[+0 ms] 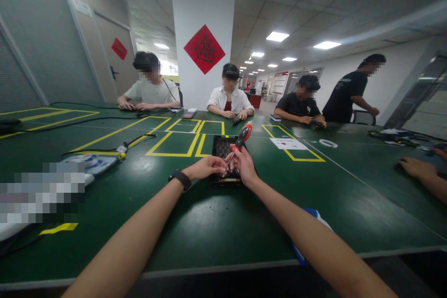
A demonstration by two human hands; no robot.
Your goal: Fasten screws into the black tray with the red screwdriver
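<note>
My right hand is closed round a screwdriver with a red and black handle. The handle leans up and to the right, and its thin metal shaft slants down toward my left fingertips. My left hand, with a dark band on the wrist, has its fingers pinched together close to the lower end of the shaft. Whatever sits in that pinch is too small to make out. Under both hands a black open box rests on the table, with small dark parts inside, partly covered by my fingers.
Yellow tape outlines mark the green table. A white sheet and a tape roll lie to the right. Cables run along the left. Beneath my right forearm is a blue and white object. Several people sit around the table.
</note>
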